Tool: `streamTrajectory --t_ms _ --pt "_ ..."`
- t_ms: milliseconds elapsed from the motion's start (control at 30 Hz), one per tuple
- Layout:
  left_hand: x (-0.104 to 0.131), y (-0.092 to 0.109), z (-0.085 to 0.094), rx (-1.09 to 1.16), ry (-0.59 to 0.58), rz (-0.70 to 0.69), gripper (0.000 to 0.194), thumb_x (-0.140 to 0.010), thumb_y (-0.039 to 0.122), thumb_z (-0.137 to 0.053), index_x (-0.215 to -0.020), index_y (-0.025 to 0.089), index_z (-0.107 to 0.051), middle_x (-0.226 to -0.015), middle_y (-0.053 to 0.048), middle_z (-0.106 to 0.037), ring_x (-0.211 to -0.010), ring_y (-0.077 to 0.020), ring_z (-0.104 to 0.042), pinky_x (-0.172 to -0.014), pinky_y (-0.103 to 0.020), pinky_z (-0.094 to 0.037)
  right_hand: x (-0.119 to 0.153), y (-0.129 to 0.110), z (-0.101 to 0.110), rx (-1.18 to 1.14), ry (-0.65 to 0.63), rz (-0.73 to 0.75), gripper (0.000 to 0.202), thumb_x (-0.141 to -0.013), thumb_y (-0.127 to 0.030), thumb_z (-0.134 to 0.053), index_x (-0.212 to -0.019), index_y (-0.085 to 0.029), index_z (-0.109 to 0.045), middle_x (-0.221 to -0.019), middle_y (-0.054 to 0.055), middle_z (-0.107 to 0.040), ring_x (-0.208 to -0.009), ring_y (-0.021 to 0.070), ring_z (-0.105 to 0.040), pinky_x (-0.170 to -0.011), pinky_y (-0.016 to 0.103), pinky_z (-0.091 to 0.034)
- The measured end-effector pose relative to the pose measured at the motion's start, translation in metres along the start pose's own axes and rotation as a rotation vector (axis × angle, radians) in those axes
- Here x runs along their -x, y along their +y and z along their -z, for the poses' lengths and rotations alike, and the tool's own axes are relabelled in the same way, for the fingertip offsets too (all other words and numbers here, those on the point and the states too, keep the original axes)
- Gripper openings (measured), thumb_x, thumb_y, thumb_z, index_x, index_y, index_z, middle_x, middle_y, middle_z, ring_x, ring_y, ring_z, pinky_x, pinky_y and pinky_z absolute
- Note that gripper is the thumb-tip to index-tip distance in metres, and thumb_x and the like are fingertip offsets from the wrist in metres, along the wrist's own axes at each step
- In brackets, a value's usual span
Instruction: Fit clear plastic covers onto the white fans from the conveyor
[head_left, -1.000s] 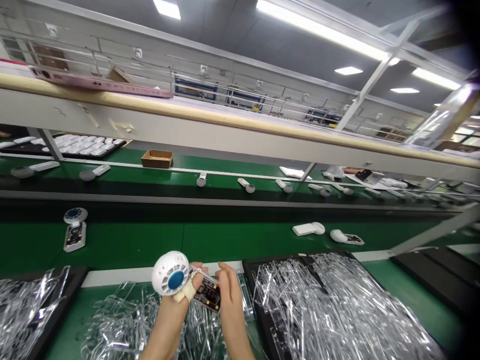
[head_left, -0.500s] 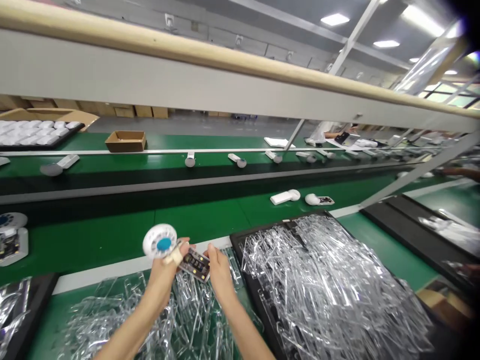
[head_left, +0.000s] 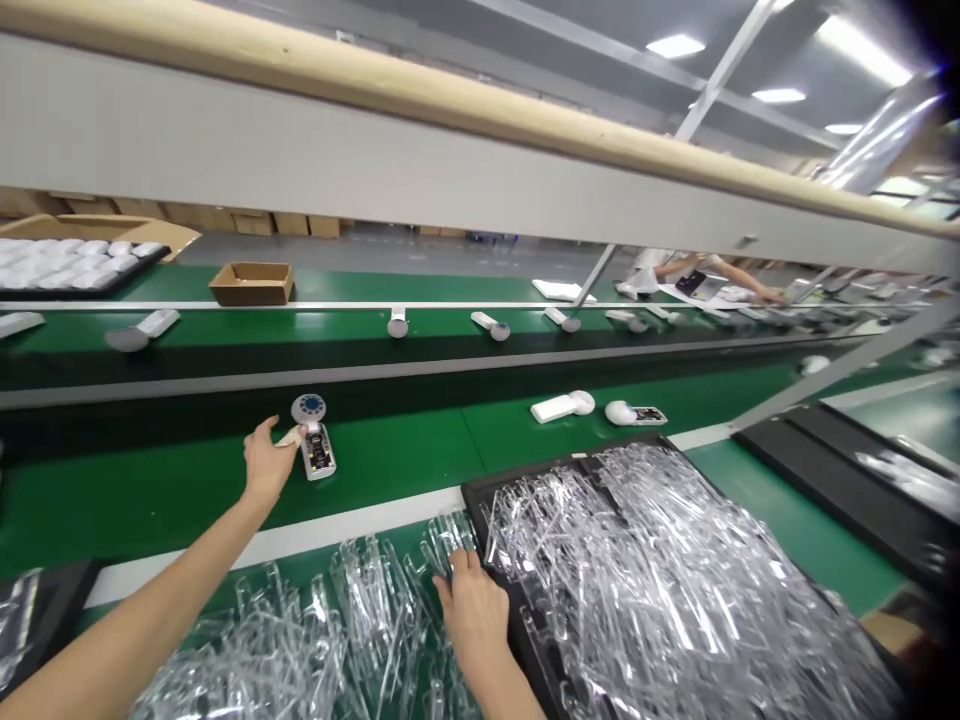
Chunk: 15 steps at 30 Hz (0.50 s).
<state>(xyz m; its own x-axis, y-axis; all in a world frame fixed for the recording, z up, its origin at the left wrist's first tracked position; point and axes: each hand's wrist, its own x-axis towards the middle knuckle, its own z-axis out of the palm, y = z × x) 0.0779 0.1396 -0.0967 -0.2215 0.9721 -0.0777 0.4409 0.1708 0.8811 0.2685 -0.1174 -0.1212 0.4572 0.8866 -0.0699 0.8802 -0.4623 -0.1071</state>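
- Two bare arms reach forward, set wide apart: the left is stretched long and low from the lower left, the right is shorter and comes up from the bottom edge, slanting leftward.
- The left hand point(head_left: 266, 465) is out over the belt point(head_left: 405, 460), past its near edge. Its grip is spread, with the upper fingers raised and bent, and a pale wrap point(head_left: 291, 437) on the thumb side.
- The fan point(head_left: 318, 455) lies on the belt nearer the near edge than the far one, round head away from the person, circuit side up. The wrapped digit meets its neck; whether it touches or only overlaps, I cannot tell.
- The right hand point(head_left: 476, 610) is palm down near the table's far edge, just beside the left edge of the tray point(head_left: 477, 498). Its fingers point forward over clear parts point(head_left: 375, 590), thumb out to the left; I cannot tell whether its grip pinches one.
- Two more fans point(head_left: 562, 405) lie farther right along the belt, beyond the tray's far edge.
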Motion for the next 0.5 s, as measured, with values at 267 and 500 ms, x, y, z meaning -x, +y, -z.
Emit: streamTrajectory --t_ms 267,500 --pt "0.078 0.012 0.057 0.271 -0.175 -0.082 0.051 -0.065 0.053 -0.065 -0.106 0.022 -0.059 -0.108 -0.008 -0.063 -0.102 -0.0261 -0.058 -0.083 -0.032 -0.046 0.002 -0.014 -0.004 0.004 0.075 0.004 0.014 -0.074 -0.003 -0.053 -0.081 -0.014 -0.061 -0.084 0.014 -0.066 -0.083 0.0296 -0.063 -0.065 0.035 -0.048" --pt "0.106 0.018 0.085 0.353 -0.215 0.034 0.051 -0.061 0.057 -0.068 -0.1 0.024 -0.06 -0.101 -0.005 -0.065 -0.091 -0.0251 -0.062 -0.079 -0.032 -0.048 0.016 -0.003 0.012 -0.22 0.097 0.055 0.014 -0.081 -0.009 -0.043 -0.082 -0.02 -0.051 -0.072 0.002 -0.064 -0.065 0.0176 -0.063 -0.059 0.026 -0.046"
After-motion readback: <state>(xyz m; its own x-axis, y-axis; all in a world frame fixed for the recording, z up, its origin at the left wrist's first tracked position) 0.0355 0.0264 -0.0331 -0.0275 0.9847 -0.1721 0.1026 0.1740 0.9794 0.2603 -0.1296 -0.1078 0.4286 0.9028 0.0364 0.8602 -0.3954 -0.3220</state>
